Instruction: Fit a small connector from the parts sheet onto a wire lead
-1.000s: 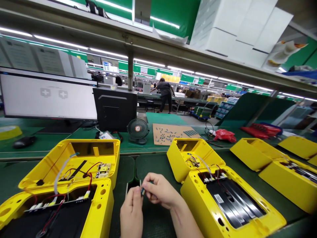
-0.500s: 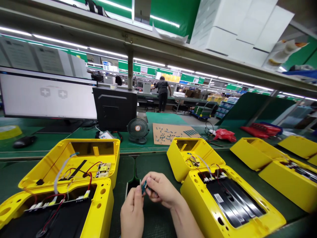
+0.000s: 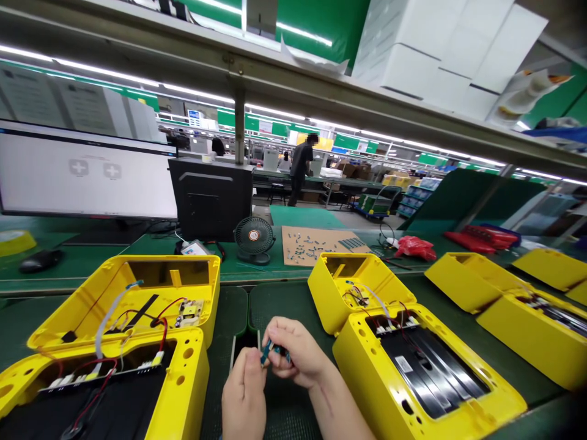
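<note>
My left hand and my right hand meet low in the middle of the view, above the green belt. Both pinch a small blue-green part between their fingertips; its details are too small to make out. An open yellow housing with red wires and a small circuit board lies to the left of my hands. A second open yellow housing with a black panel lies to the right.
A monitor, a black computer case and a small desk fan stand behind. A cardboard sheet carries several small parts. More yellow housings lie at the right. A person stands far back.
My fingers have turned the small part between them, so more of its blue-green body shows. The view has shifted slightly. The distant person has stepped to the left.
</note>
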`<state>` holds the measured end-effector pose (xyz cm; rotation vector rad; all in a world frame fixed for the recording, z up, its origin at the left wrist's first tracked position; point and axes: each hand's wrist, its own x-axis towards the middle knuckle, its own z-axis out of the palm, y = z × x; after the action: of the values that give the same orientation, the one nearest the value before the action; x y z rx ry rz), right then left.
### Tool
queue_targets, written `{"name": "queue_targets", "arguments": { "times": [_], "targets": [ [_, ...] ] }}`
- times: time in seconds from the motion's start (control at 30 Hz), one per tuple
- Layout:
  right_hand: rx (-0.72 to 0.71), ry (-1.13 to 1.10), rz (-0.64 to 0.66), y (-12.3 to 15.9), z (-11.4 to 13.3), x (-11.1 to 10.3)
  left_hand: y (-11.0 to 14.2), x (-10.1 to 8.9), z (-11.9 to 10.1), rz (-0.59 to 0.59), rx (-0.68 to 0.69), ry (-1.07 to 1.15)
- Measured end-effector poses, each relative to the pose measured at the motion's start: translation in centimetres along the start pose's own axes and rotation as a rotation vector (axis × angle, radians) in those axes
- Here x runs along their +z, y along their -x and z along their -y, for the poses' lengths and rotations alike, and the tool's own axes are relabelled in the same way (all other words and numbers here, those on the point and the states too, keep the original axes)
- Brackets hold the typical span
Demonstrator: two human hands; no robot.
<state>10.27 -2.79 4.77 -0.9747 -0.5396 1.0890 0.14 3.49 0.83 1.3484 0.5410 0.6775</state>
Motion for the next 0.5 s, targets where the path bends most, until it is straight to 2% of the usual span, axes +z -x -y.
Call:
{"name": "queue_targets", "arguments": {
  "times": [0.2,0.37,0.5],
  "targets": [
    [0.000,-0.040,0.023,0.05,-0.05,0.39,0.09,-0.05,0.41,-0.011,0.012,0.040],
    [0.006,0.141,-0.065,0.05,0.07,0.36,-0.43,-0.28,0.88,-0.037,-0.059,0.007],
    [0.027,0.248,-0.110,0.07,0.20,0.15,-0.46,-0.32,0.27,-0.098,-0.085,-0.139]
  ]
}}
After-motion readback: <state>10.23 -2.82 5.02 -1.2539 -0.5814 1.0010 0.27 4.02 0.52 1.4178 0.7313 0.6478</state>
